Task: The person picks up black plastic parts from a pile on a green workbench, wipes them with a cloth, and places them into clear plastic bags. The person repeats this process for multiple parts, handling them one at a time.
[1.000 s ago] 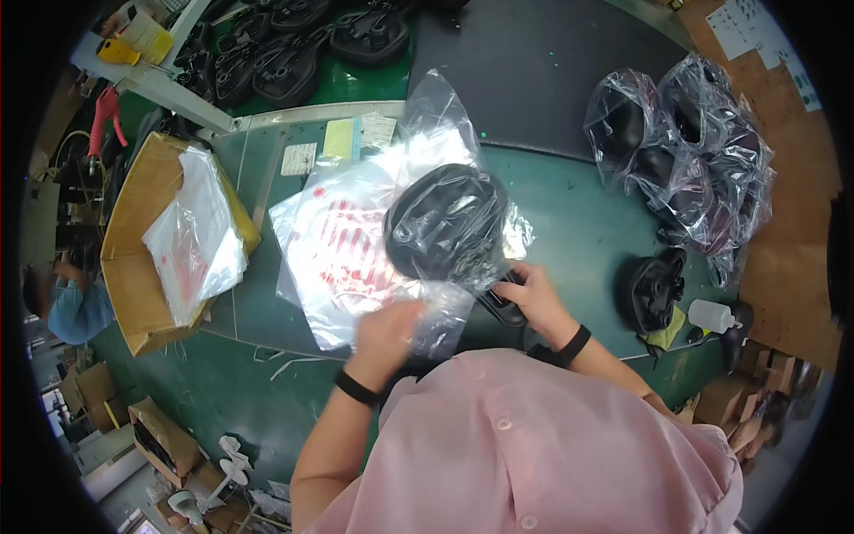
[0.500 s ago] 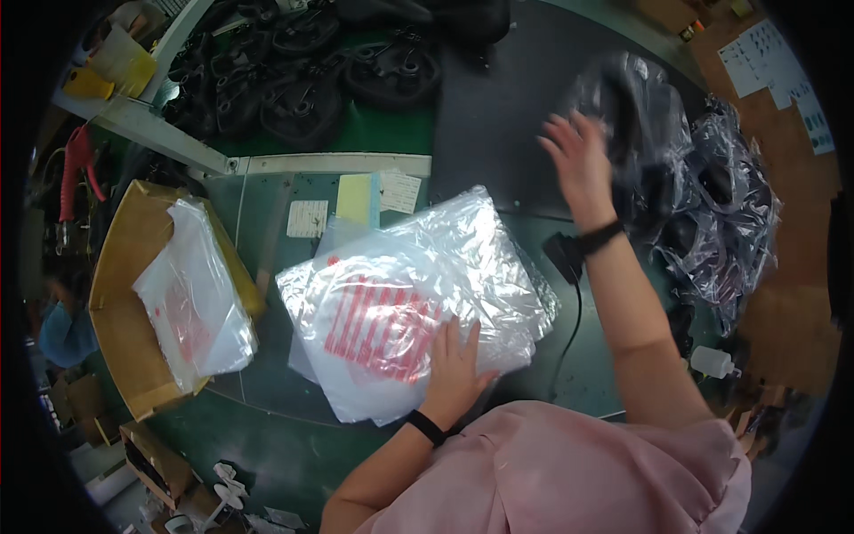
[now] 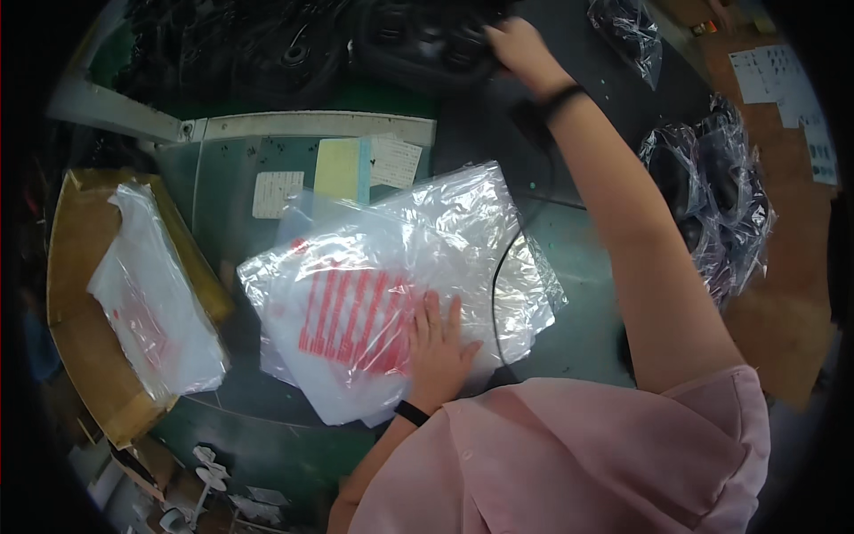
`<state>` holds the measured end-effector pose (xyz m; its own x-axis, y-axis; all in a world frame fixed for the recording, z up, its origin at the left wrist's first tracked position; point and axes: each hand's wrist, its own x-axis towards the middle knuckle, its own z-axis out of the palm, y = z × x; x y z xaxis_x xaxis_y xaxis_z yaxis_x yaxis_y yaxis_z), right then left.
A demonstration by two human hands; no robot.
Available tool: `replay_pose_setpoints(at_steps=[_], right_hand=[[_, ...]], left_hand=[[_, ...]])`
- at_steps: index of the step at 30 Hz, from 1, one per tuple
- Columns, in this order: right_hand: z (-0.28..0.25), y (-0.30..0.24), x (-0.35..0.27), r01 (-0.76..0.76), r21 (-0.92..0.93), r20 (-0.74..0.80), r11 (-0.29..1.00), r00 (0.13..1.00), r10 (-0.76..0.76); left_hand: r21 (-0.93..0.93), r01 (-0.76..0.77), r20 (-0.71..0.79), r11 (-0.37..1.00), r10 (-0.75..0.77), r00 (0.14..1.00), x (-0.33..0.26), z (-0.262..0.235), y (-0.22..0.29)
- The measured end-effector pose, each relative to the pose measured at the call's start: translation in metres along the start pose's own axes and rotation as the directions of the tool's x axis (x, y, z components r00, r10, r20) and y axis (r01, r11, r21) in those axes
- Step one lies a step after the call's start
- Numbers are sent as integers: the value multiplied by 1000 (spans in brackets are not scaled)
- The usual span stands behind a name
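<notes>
My left hand (image 3: pixel 436 347) lies with fingers spread on a stack of clear plastic bags (image 3: pixel 356 383) with red print. The bags overlap at angles on the green table. My right arm reaches to the far side, where my right hand (image 3: pixel 525 53) closes on the right edge of a black moulded part (image 3: pixel 427 49). Its fingertips are partly hidden behind that edge and blurred. A black band on the right wrist has a dark cable (image 3: pixel 495 294) running from it across the bags.
More black parts (image 3: pixel 276 53) crowd the far left. Several bag-wrapped black parts (image 3: pixel 725 178) lie at the right, another wrapped one (image 3: pixel 627 36) farther back. A cardboard box (image 3: pixel 76 303) holding more bags stands left. Paper slips (image 3: pixel 342 169) lie beyond the stack.
My right hand has moved from beside the wrapped parts at the right, leftward and away, onto a black part. My left hand still rests on the bags. The view has shifted slightly.
</notes>
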<state>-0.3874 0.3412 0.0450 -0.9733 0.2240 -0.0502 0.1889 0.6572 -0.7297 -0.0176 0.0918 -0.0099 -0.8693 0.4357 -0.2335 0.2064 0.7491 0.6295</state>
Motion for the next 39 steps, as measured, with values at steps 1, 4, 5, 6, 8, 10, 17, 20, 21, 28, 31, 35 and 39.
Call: replay_pose_setpoints(at_steps=[1,4,5,6,8,10,17,20,21,28,31,35,39], right_hand=[[-22,2,-33,3,-30,-1,1000,1000,-3],[-90,58,-136,152,-120,-137,981,976,-168],[-106,74,-180,108,-97,-229,989,965,-128],[-119,80,-221,6,-46,-246,999,969,-17],[-124,92,-294,-246,124,-258,961,927,271],[-112,140,-365,-333,103,-265,937,899,349],[-132,150,-462,-205,215,-19,955,977,213],[-168,132,-411,230,-171,55,958,973,-224],[-165,133,-402,311,-176,199,934,940,-276],[-146,140,-370,409,-304,628,860,765,-142],[-137,161,-394,203,-189,657,961,753,-30],[-138,148,-456,-726,244,889,643,432,150],[-142,105,-493,-694,527,770,491,634,70]], left_hand=[[-40,25,-2,999,-25,1000,1,-5,0],[-82,34,-46,996,-38,998,1,-4,1],[-85,26,-78,996,-33,996,2,-6,3],[-81,18,-96,997,-26,995,1,-5,3],[-56,-6,-125,998,-1,992,2,-3,1],[-25,-44,-185,999,39,982,11,-9,3],[11,-20,-296,1000,23,955,23,-29,26],[31,-6,-284,1000,14,959,-6,-6,53],[57,32,-275,998,-15,961,-11,6,50],[-276,55,-354,960,-154,922,-10,11,6],[-632,181,-228,753,-405,886,-18,-12,2],[-699,248,-115,671,-447,887,-31,-34,6],[-391,-137,-558,910,-116,822,-36,-26,14]])
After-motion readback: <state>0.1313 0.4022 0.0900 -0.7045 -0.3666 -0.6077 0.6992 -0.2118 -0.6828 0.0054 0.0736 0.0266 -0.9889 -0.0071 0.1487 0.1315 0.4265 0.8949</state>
